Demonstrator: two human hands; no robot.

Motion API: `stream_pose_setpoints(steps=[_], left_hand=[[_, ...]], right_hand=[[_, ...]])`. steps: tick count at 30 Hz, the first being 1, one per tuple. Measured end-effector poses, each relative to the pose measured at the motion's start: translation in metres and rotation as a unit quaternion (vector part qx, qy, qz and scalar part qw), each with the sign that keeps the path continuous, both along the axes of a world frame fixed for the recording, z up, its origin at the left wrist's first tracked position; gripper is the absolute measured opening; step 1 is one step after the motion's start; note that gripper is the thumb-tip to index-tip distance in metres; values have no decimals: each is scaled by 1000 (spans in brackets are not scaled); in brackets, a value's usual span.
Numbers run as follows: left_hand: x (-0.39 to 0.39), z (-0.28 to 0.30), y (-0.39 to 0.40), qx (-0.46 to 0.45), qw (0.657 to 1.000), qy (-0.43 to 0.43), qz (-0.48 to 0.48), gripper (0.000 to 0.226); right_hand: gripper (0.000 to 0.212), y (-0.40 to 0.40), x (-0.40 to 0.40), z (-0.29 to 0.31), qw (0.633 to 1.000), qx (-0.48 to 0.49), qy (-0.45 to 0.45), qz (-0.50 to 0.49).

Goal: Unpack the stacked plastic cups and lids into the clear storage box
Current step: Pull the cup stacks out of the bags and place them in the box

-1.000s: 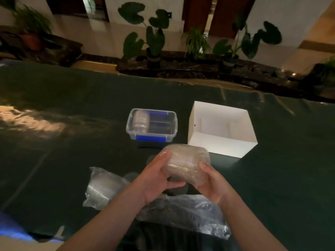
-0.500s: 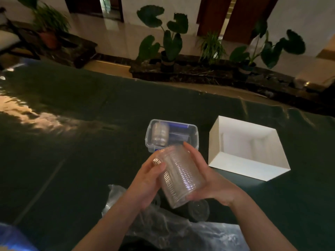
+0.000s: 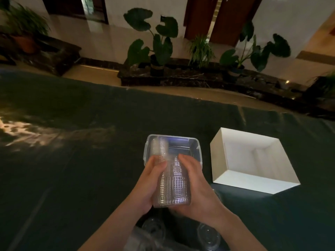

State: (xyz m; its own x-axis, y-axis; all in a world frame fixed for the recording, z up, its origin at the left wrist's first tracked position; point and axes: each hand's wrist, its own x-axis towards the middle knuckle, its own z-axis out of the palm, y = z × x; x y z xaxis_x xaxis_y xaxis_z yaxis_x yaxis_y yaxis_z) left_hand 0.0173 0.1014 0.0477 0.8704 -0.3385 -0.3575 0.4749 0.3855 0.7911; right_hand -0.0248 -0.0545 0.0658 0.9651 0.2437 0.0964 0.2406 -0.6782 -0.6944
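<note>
Left hand (image 3: 146,185): I see it curled round the left side of the cup stack (image 3: 172,183), fingertips on top.
Right hand (image 3: 195,187): it cups the stack's right side, fingers wrapped along it.
Cup stack: lies lengthwise between my palms, far end over the near rim of the clear storage box (image 3: 196,144).
Box: another stack (image 3: 159,148) lies along its left wall; the right part looks open.
White box (image 3: 253,183): just right of it, apart.
Table (image 3: 72,160): dark and bare to the left.
Near edge: loose lids (image 3: 208,234) and wrapping (image 3: 143,240) below my wrists.
</note>
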Motion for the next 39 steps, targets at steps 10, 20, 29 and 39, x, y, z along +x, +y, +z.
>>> stream_pose_setpoints(steps=[10, 20, 29, 39], left_hand=[[68, -42, -43, 216, 971, 89, -48, 36], [153, -111, -17, 656, 641, -307, -254, 78], [167, -165, 4, 667, 568, -386, -288, 85], [162, -174, 8, 677, 550, -409, -267, 77]], right_hand=[[98, -36, 69, -60, 998, -21, 50, -12], [91, -93, 186, -128, 979, -187, 76, 7], [95, -85, 207, -188, 983, -165, 57, 65], [120, -68, 184, -198, 951, -303, 28, -57]])
